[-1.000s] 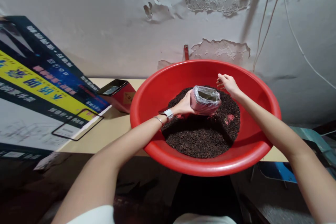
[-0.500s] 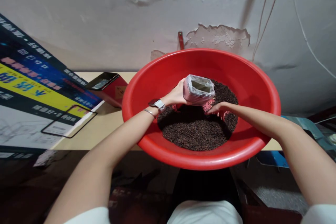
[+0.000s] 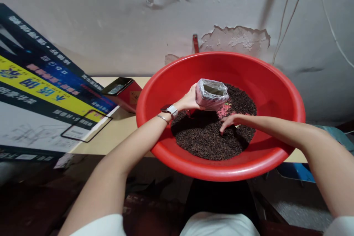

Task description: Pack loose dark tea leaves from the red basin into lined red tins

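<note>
A large red basin (image 3: 226, 171) holds a wide heap of dark brown, dry, loose bits that look like tea leaves (image 3: 210, 142). Above the heap, my left hand (image 3: 190, 99) is closed around the side of a pinkish bag with a clear plastic liner (image 3: 211, 94); its mouth faces up and towards me. My right hand (image 3: 230, 121) is low over the leaves, fingers apart and pointing down, at or just touching their surface. Partly hidden behind it and the bag lies a pink patterned thing (image 3: 223, 110), whose kind I cannot make out.
Left of the basin, a red and black open-topped box (image 3: 123, 94) stands tilted on the pale table (image 3: 118, 131). A big printed carton (image 3: 47, 88) leans in from the left. Behind the basin is a wall (image 3: 110, 25) with peeling paint and hanging cords (image 3: 290, 14).
My right hand has come away from the pink patterned thing and down towards me over the leaves. My left hand still holds the bag. The view has shifted slightly left.
</note>
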A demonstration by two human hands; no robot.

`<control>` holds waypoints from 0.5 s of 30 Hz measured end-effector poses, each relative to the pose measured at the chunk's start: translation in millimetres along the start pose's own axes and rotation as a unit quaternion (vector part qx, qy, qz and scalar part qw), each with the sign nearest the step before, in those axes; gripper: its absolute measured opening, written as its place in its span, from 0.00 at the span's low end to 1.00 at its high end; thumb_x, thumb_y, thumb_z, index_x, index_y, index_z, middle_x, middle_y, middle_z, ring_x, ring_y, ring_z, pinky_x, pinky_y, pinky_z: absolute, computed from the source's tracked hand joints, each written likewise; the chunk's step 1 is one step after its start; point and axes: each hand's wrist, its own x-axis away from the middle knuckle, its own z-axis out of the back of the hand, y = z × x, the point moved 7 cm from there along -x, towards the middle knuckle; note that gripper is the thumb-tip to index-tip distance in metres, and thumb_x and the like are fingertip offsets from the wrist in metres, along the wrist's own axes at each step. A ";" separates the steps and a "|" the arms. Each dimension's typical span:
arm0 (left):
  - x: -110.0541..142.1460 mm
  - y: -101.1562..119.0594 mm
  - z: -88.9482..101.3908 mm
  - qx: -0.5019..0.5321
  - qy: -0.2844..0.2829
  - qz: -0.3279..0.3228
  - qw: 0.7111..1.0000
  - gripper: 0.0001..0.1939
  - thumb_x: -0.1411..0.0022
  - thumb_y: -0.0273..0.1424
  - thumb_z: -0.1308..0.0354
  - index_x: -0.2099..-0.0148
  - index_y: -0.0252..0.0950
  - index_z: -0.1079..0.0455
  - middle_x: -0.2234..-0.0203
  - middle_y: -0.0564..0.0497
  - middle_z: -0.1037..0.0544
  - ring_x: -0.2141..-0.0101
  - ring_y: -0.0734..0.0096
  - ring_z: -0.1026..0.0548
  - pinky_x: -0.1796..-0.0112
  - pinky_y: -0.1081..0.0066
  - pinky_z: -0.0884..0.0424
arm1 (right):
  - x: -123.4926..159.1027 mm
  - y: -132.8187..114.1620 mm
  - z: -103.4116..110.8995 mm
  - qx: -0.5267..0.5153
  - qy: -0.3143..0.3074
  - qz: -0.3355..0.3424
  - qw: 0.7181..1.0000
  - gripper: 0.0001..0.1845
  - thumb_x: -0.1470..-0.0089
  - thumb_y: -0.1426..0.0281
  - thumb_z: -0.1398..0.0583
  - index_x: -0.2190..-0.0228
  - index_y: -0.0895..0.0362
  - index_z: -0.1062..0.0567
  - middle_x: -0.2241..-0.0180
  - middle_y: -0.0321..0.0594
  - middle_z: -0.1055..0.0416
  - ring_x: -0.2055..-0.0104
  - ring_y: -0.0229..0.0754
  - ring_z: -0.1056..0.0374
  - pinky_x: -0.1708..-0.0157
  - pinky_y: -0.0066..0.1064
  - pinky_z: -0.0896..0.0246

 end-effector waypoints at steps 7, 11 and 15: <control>1.4 2.6 -4.4 0.011 -0.014 0.002 1.000 0.65 0.68 0.42 0.25 0.32 0.35 0.54 0.37 0.36 0.44 0.37 0.42 0.43 0.36 0.46 0.47 | 30.8 -2.6 104.1 0.004 0.215 -0.008 0.977 0.29 0.63 0.64 0.30 0.56 0.54 0.25 0.58 0.45 0.23 0.53 0.56 0.29 0.56 0.44 0.30; 0.7 9.2 -10.2 0.021 -0.022 -0.012 0.999 0.65 0.68 0.42 0.25 0.32 0.34 0.54 0.37 0.35 0.44 0.36 0.42 0.43 0.36 0.47 0.47 | 80.3 -25.1 170.5 0.144 0.451 0.029 0.880 0.24 0.60 0.65 0.31 0.59 0.55 0.26 0.60 0.46 0.26 0.51 0.58 0.32 0.50 0.49 0.35; 0.0 10.9 -12.2 0.024 -0.020 -0.007 0.999 0.65 0.69 0.42 0.24 0.33 0.32 0.53 0.37 0.34 0.44 0.37 0.42 0.43 0.36 0.48 0.47 | 112.7 -71.6 174.2 0.126 0.526 0.183 0.821 0.22 0.57 0.64 0.32 0.58 0.52 0.28 0.63 0.41 0.27 0.54 0.54 0.32 0.49 0.49 0.37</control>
